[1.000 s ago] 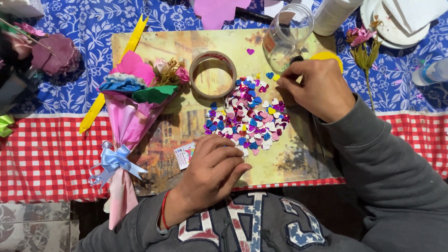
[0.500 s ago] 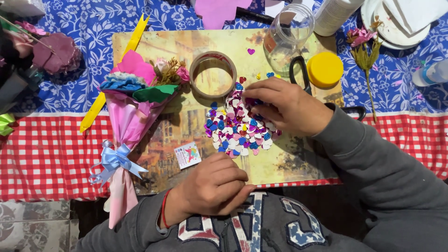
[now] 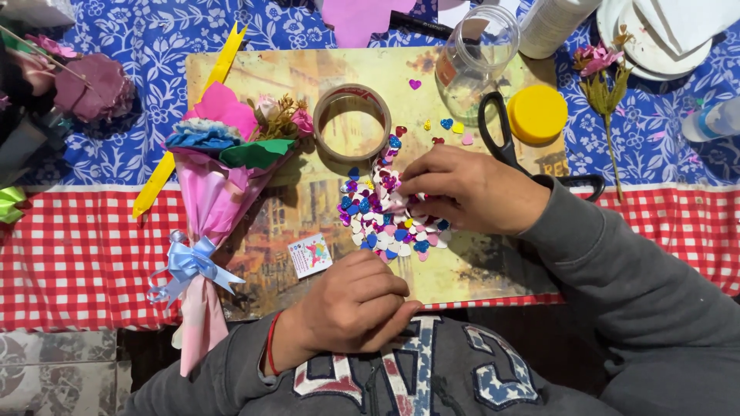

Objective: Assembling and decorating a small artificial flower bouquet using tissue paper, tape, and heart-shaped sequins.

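Observation:
My right hand (image 3: 470,189) rests palm down on a pile of small coloured heart sequins (image 3: 385,223), fingertips pinching at its upper left part. It covers the right side of the pile. My left hand (image 3: 354,304) lies curled near my chest at the near edge of a picture board (image 3: 308,192), fingers closed, beside a small printed card (image 3: 310,255). What, if anything, it holds is hidden. A paper flower bouquet (image 3: 212,185) in pink wrap with a pale blue bow lies at the board's left.
A roll of clear tape (image 3: 351,120), a tipped empty clear jar (image 3: 478,58), its yellow lid (image 3: 537,113) and black scissors (image 3: 501,146) lie on the board's far part. A few loose hearts (image 3: 451,127) are scattered there. Blue floral and red checked cloths cover the table.
My right hand has come from the yellow lid near the jar leftward and down onto the sequin pile, uncovering the lid and scissors. The left hand has barely shifted.

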